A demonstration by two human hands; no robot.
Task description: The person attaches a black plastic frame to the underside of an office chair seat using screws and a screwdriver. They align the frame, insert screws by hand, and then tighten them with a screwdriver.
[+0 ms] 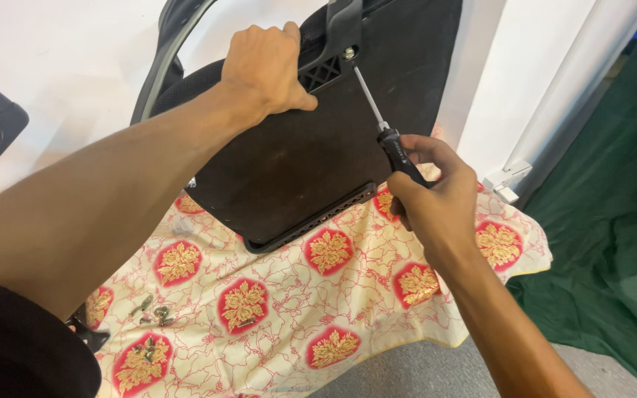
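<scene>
Your left hand (269, 68), in the upper middle of the frame, is closed over the top edge of the dark seat panel (296, 155) and keeps it standing on the patterned cloth (274, 309). Your right hand (425, 193), right of centre, is wrapped tight around the black handle of the screwdriver (379, 121). The long axis of the tool runs on a diagonal: handle at lower right, thin metal shaft going up and left, tip on the screw (349, 53) in the black plastic bracket (331, 51) near the top of the frame. To do this step well, I think you should keep the shaft in one straight line with the screw and push along it while you turn, so the tip does not slip out. Press the panel firmly, because it may rock. Loose screws (152, 313) lie on the cloth at lower left, well apart from both hands
</scene>
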